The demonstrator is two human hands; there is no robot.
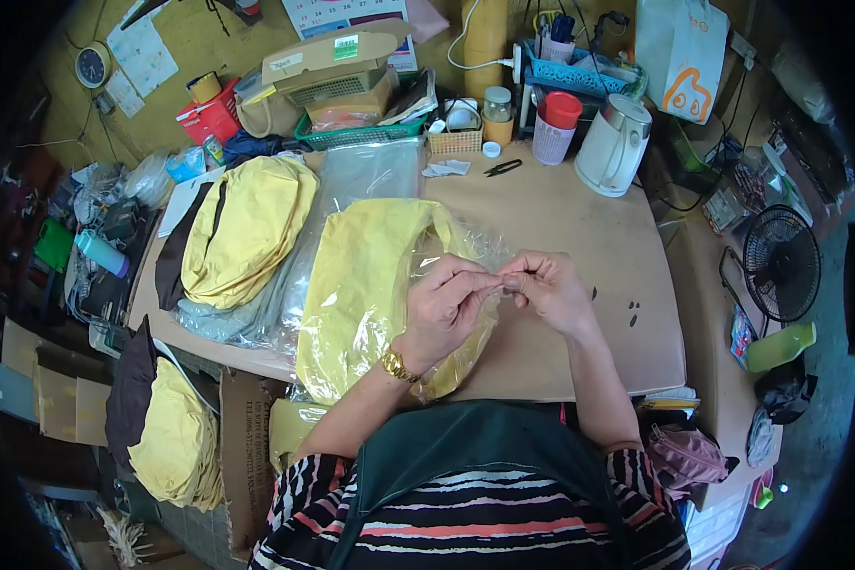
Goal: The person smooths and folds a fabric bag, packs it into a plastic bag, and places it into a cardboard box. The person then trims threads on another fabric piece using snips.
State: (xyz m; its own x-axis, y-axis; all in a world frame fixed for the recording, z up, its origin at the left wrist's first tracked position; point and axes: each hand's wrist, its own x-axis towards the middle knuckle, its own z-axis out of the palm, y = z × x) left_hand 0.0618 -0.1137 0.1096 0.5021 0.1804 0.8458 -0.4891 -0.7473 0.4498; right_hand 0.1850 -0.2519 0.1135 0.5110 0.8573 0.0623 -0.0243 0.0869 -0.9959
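Near the far right corner of the tabletop point(627, 252), a white kettle point(613, 147); left of it, a lilac cup point(549, 142) topped by a red container point(561, 110). By the far edge, a small white lid point(491, 149), a lidded jar point(497, 103) and a green basket point(351, 139), with a cardboard box point(337, 54) above it. Beyond the right edge, a black fan point(782, 263) and a lime-green bottle point(780, 348).

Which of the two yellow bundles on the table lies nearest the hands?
The bagged bundle, in clear plastic, close by the left hand. The other bundle lies farther left, with dark cloth along its side.
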